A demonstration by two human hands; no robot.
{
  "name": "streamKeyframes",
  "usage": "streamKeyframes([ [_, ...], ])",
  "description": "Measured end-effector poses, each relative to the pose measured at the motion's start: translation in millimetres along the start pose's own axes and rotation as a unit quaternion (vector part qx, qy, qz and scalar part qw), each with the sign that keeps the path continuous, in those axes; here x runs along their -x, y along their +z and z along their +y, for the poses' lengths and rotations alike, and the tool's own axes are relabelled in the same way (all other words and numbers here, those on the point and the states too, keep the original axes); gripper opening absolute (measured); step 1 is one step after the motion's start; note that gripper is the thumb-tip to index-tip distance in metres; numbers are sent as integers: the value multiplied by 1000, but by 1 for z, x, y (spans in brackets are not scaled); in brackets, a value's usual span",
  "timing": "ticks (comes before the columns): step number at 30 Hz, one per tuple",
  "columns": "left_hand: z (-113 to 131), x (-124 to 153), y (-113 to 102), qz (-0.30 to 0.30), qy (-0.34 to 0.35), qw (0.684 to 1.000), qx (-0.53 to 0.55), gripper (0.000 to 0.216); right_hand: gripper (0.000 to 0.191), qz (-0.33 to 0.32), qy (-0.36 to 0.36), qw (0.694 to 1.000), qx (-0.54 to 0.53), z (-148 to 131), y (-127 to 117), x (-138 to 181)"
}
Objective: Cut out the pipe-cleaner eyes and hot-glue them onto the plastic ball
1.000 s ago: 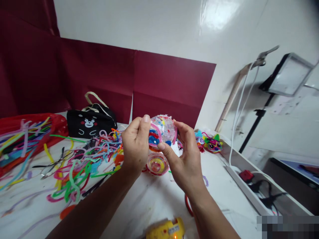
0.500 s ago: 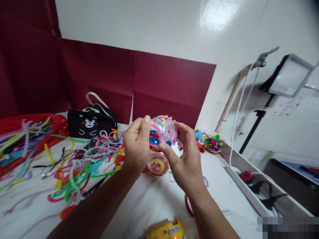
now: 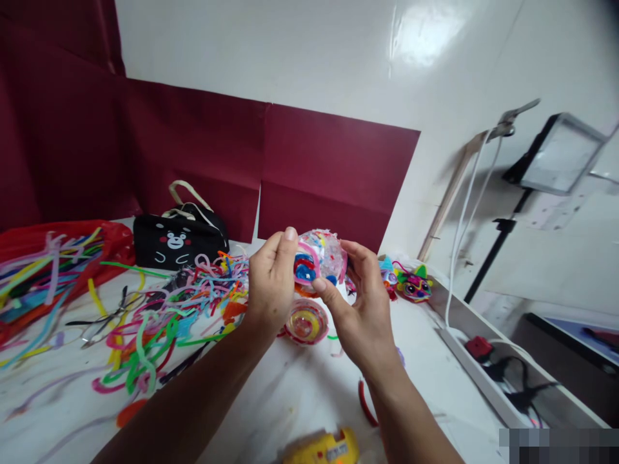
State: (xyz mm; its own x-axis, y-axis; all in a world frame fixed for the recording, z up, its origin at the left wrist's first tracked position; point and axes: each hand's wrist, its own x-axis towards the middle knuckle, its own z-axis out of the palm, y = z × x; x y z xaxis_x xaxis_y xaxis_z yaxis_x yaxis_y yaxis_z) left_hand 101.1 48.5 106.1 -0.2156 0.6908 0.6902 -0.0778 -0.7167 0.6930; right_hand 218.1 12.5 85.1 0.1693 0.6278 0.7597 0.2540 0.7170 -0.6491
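Both of my hands hold a clear plastic ball (image 3: 322, 256) wrapped and filled with coloured pipe cleaners, raised above the white table (image 3: 300, 399). My left hand (image 3: 271, 283) grips its left side, thumb on top. My right hand (image 3: 360, 303) closes on the right side, its thumb pressing the ball's lower front. Below the ball, a second clear half-shell (image 3: 305, 321) with coloured coils inside sits on the table.
A heap of coloured pipe cleaners (image 3: 159, 316) and pliers (image 3: 104, 319) lie at left, with a red bag (image 3: 58, 258) and a black bear-print bag (image 3: 176, 238) behind. A yellow glue gun (image 3: 322, 446) lies near me. Cat-face toys (image 3: 411, 281) and a power strip (image 3: 483, 351) are at right.
The hands and the ball have shifted slightly right and up in view; the grip on the ball is the same.
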Motion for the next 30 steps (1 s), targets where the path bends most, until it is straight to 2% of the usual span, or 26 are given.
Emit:
streamKeyframes([
  [9, -6, -2, 1, -25, -61, 995, 69, 42, 50, -5, 26, 1000, -16, -2, -2, -3],
  [17, -6, -2, -3, -55, -95, 991, 75, 39, 48, -23, 76, 995, -63, -1, -7, -7],
  [24, -6, -5, -7, -113, -117, 982, 94, 37, 51, -30, 102, 989, -101, 1, -11, -12],
  [30, -1, -7, -5, -125, -147, 972, 131, 34, 59, -48, 167, 976, -135, -1, -18, -15],
])
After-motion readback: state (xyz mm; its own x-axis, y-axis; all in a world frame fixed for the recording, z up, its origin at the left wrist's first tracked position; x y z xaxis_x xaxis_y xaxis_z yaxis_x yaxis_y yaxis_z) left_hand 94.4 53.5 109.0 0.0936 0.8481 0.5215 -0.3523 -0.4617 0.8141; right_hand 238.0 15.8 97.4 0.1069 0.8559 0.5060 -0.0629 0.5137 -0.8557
